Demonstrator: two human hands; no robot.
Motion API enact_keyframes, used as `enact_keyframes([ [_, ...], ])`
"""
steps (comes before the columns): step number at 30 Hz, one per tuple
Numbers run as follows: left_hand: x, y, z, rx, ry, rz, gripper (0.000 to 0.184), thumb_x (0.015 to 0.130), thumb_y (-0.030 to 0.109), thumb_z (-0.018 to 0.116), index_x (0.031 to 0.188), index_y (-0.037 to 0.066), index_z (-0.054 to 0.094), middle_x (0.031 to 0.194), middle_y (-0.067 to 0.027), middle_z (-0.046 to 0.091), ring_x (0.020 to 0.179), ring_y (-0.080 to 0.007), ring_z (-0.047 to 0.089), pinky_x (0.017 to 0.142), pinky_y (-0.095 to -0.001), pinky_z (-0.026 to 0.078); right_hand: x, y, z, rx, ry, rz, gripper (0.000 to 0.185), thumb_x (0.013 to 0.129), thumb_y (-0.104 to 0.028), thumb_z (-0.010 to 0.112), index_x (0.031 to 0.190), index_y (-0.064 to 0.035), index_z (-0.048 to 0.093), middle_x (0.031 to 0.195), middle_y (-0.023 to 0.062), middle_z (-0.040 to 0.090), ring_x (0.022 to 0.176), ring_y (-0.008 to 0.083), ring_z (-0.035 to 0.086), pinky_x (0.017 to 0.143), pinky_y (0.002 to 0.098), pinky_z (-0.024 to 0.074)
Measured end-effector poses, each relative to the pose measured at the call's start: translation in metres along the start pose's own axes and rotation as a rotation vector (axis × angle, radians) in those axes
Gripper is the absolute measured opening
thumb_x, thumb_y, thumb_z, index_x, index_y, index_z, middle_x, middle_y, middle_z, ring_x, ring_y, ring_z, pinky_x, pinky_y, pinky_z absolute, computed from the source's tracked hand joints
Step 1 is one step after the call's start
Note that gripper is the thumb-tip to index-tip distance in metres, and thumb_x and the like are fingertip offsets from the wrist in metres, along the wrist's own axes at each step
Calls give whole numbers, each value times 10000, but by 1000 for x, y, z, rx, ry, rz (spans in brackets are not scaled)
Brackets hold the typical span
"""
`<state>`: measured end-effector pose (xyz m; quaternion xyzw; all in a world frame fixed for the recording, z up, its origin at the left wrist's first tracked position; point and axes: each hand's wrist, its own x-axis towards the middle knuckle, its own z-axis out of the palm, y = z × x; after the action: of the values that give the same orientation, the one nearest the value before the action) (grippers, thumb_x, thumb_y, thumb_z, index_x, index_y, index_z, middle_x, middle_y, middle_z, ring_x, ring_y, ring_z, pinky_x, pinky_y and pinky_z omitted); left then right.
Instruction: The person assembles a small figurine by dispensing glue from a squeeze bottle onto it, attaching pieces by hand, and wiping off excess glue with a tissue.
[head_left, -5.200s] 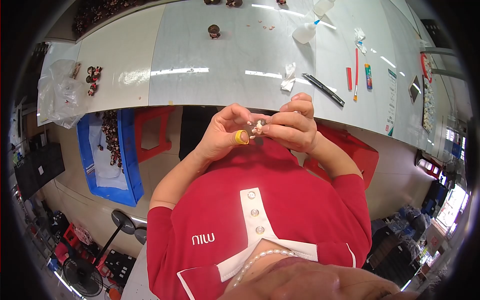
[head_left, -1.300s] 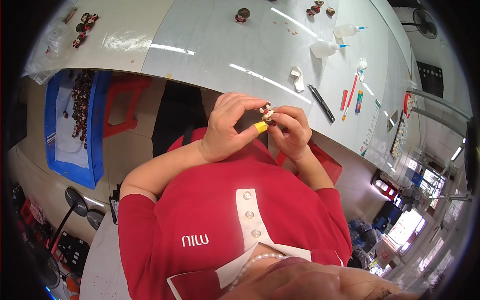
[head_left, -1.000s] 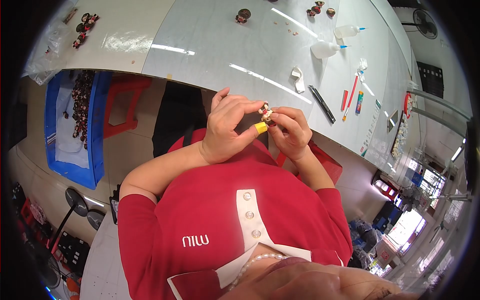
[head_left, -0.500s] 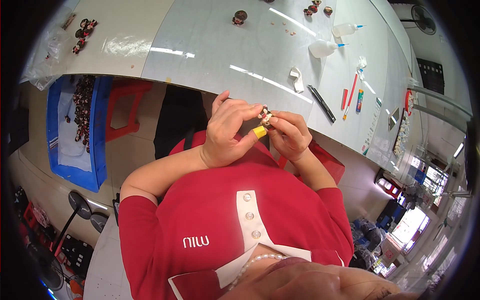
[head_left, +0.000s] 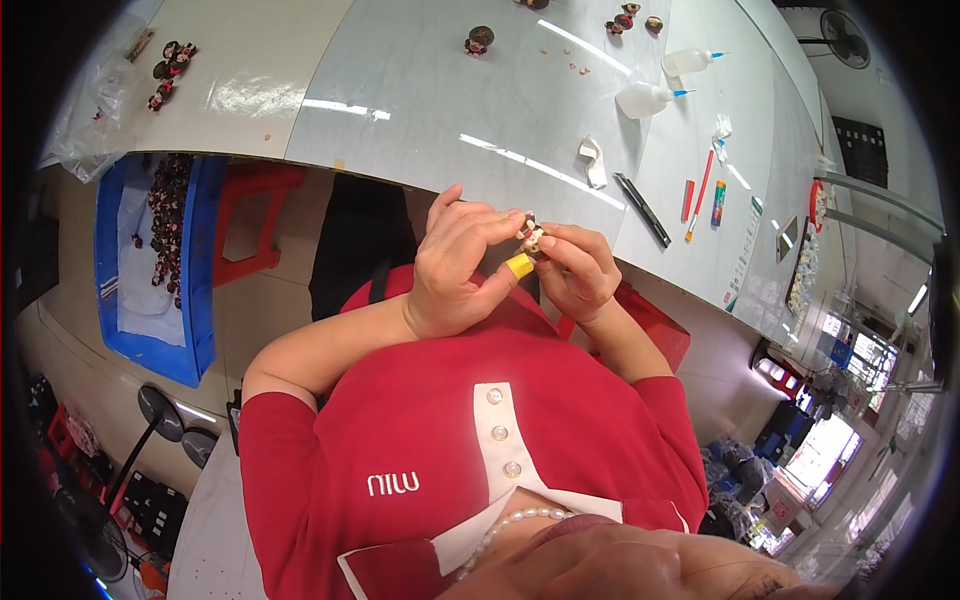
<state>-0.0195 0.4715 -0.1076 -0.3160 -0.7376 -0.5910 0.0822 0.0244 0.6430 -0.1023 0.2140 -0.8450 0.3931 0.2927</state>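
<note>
A small figurine, cream with dark brown and a bit of red, is held up in front of my chest, just off the table's near edge. My left hand, with yellow tape around the thumb tip, pinches it from the left between thumb and fingers. From the other side my right hand grips it with bent fingers. Fingertips cover much of the figurine, so its details are partly hidden.
On the grey-white table are another figurine, squeeze bottles, a black cutter knife and a red brush. A blue crate of figurines stands at the left, near a red stool.
Both hands keep hold of the figurine, which has turned or shifted very slightly between the fingers. Nothing else has visibly moved, apart from a slight shift of the view.
</note>
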Motion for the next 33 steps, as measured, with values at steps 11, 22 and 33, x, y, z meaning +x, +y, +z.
enact_keyframes([
  [11,2,0,1,9,17,6,420,618,46,730,1023,41,619,987,-64,657,888,-221,603,1004,-453,336,1,0,0,5,9,-7,373,671,76,746,1002,-3,595,947,141,606,734,217,648,606,272,556],
  [22,4,1,3,57,34,30,417,605,74,725,1005,68,608,953,-35,638,846,-207,584,983,-459,329,1,1,4,4,39,-2,355,685,79,733,997,-14,591,940,133,616,745,203,645,614,261,562],
  [33,7,2,5,93,50,35,410,596,80,733,981,59,594,896,-43,610,812,-211,582,940,-444,361,2,1,7,-30,58,5,391,645,107,733,991,-22,606,926,122,614,745,197,641,603,261,564],
])
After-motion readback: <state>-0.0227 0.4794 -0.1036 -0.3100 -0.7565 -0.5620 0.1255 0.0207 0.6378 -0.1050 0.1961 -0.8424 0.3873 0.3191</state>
